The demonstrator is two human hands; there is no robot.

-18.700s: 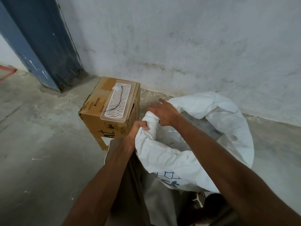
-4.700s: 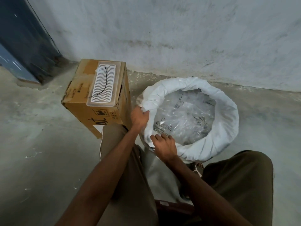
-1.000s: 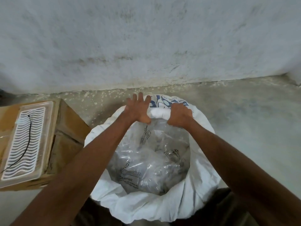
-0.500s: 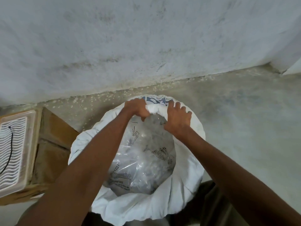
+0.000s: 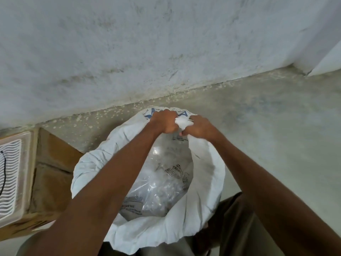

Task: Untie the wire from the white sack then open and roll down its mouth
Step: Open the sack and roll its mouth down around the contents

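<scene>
From my head camera, the largest thing I see is the pale plaster wall (image 5: 147, 43), which fills the far half of the view and meets the concrete floor (image 5: 276, 117) along a speckled line. On that floor, in the middle and close to me, stands the white sack (image 5: 204, 182), mouth open and its rim rolled down into a thick collar all the way round. Inside it lies a clear plastic bag (image 5: 162, 185) with dark printed marks, its contents too blurred for me to tell. Blue print shows on the sack's far edge. To the left, just beside the sack, sits a cardboard box (image 5: 53, 163), and on its top rests a flat clear tray (image 5: 13, 172) with a white wavy pattern. A thin black wire (image 5: 2, 174) lies across that tray, well apart from the sack. Both my arms reach over the open mouth to the far rim. My left hand (image 5: 164, 121) is curled tight on the rolled rim there, and my right hand (image 5: 199, 126) grips the same rim just beside it. A bunched fold of white cloth shows between the two fists. Olive trousers (image 5: 239, 228) show at the near right.
</scene>
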